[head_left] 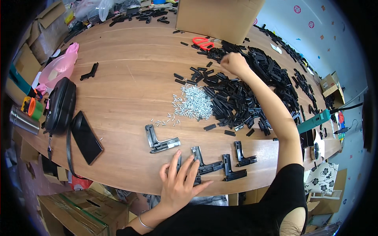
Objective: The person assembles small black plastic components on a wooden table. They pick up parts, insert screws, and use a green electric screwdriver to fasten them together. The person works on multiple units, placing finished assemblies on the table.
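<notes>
My left hand (178, 183) rests at the table's front edge with fingers spread, over a black L-shaped plastic part that it mostly hides. Around it lie several similar hollow L-shaped gun-like halves: one half (159, 141) up left of the fingers, another half (206, 165) just right of them, and two more (233, 169) (243, 155) further right. My right hand (235, 64) reaches far across, at the upper edge of a big heap of black plastic parts (236, 100). Its fingers are curled inward and slightly blurred; whatever they hold is hidden.
Small silver screws (193, 102) are piled left of the heap. Red-handled scissors (203, 43) lie before a cardboard box (216, 19). A teal electric screwdriver (314, 121) is at right. Leftward are a phone (86, 137), a black case (61, 104), a pink basin (59, 69) and a lone black part (89, 72).
</notes>
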{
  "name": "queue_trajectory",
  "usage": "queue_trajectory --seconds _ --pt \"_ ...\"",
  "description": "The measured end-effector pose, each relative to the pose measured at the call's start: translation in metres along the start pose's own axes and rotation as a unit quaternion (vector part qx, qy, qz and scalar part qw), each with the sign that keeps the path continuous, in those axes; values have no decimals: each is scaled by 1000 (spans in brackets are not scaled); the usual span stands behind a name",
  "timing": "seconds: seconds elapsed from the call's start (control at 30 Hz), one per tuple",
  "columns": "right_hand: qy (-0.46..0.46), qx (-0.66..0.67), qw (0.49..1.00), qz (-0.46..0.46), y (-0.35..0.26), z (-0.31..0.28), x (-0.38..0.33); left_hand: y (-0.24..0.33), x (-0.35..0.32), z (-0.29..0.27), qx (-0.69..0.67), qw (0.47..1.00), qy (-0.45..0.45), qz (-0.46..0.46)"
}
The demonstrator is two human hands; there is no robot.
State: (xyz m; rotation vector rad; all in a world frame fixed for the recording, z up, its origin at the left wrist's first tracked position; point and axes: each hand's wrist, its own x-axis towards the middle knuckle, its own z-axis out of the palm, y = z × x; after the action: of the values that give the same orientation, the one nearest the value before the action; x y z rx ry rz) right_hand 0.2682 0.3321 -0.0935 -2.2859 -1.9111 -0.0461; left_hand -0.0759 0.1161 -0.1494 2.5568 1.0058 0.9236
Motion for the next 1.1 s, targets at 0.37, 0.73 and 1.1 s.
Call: queue_trajectory --seconds 0.37,0.73,1.1 --pt "46 71 982 -168 32 50 36 -1 1 -1 -6 1000 -12 -16" --pt "-132 305 943 34 23 -58 -114 -1 0 2 20 1000 16 0" --pt "43 179 982 -37 27 -26 -139 0 4 2 5 999 -39 26"
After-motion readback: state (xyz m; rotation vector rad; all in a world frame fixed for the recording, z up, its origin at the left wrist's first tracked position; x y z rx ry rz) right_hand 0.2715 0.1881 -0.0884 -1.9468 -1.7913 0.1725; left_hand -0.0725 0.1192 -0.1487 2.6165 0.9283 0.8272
